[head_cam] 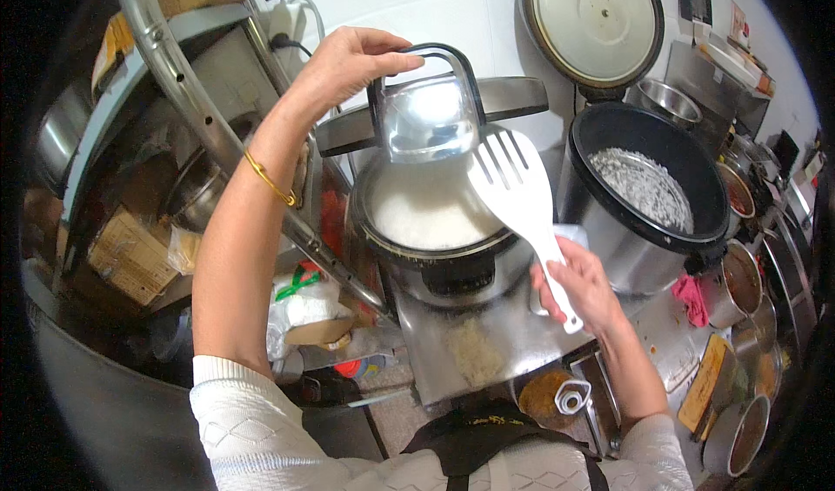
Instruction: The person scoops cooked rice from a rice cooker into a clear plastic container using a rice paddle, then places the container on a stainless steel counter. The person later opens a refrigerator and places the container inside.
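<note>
My left hand (361,60) grips the black-edged handle of a raised shiny metal lid (430,116), tilted up at the back of a round rice cooker (456,256). White rice, slightly blurred as if through steam, fills the cooker (424,220). In my right hand (580,285) is a white slotted plastic rice paddle (522,194), its slotted head raised near the lid's lower right edge and over the cooker's right rim. To the right stands a second, larger cooker (646,249) with white residue inside its black pot; its round lid (597,21) stands upright behind it.
A perforated metal post (215,132) slants along the left, beside shelves with a cardboard box (130,256). The steel counter (522,354) lies before the cooker. Metal pots (737,282), a pink cloth (690,300) and a wooden board (704,383) are at the right.
</note>
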`<action>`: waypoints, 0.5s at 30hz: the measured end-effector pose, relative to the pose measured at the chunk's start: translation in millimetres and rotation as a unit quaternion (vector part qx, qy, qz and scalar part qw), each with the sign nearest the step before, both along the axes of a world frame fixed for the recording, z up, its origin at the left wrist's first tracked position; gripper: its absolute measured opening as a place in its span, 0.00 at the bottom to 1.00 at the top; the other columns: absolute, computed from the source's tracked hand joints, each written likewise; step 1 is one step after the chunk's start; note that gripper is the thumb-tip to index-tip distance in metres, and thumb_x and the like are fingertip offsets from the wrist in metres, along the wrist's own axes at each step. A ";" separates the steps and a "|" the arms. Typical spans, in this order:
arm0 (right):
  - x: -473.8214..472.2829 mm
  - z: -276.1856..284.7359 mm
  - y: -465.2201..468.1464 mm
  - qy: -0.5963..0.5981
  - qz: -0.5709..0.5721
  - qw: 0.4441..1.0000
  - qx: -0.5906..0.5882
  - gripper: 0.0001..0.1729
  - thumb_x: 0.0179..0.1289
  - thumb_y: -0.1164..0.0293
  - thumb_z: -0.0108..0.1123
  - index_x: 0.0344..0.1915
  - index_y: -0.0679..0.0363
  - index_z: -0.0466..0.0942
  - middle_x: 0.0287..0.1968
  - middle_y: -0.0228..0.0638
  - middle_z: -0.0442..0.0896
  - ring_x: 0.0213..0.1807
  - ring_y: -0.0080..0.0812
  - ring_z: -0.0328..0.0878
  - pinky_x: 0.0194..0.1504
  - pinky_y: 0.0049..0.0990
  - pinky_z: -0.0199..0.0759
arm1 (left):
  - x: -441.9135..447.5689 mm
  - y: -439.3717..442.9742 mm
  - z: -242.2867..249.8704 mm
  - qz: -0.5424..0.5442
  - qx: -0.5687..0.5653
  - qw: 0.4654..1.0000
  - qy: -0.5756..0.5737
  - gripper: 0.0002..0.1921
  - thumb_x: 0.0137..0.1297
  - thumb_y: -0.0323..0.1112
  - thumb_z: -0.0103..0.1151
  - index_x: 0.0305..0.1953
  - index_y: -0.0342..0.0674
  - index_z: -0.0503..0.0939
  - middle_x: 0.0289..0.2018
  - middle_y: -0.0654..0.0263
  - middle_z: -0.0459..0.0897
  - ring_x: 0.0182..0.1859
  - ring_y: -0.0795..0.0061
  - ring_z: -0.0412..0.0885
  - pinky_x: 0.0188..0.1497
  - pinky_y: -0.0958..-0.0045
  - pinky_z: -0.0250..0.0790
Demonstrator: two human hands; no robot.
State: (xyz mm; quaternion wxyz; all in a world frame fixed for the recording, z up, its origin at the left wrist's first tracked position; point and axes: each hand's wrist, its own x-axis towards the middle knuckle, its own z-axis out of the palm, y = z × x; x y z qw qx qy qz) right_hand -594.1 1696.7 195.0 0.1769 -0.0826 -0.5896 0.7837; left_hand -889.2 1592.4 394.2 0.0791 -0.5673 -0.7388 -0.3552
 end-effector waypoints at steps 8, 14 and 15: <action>-81.0 52.0 33.7 0.083 -0.019 0.994 0.069 0.11 0.69 0.68 0.47 0.43 0.66 0.68 0.22 0.31 0.74 0.10 0.17 0.61 0.09 0.16 0.54 | -23.8 21.5 51.2 0.054 0.029 0.998 -0.024 0.20 0.62 0.47 0.59 0.43 0.35 0.82 0.27 0.70 0.78 0.34 0.82 0.73 0.37 0.75 0.66; -100.1 70.4 62.7 0.069 -0.019 0.985 0.155 0.12 0.69 0.68 0.45 0.34 0.66 0.70 0.20 0.29 0.72 0.12 0.16 0.62 0.11 0.16 0.56 | 35.5 -46.5 -73.0 0.013 0.363 0.922 -0.136 0.22 0.66 0.46 0.51 0.52 0.34 0.74 0.44 0.62 0.79 0.45 0.71 0.77 0.52 0.72 0.64; -103.6 75.5 66.1 0.095 -0.012 0.981 0.170 0.12 0.69 0.68 0.45 0.35 0.66 0.70 0.21 0.29 0.72 0.13 0.16 0.63 0.11 0.16 0.56 | 71.0 -70.6 -113.0 0.012 0.367 0.913 -0.178 0.22 0.67 0.46 0.49 0.54 0.34 0.71 0.47 0.60 0.78 0.48 0.69 0.77 0.54 0.71 0.64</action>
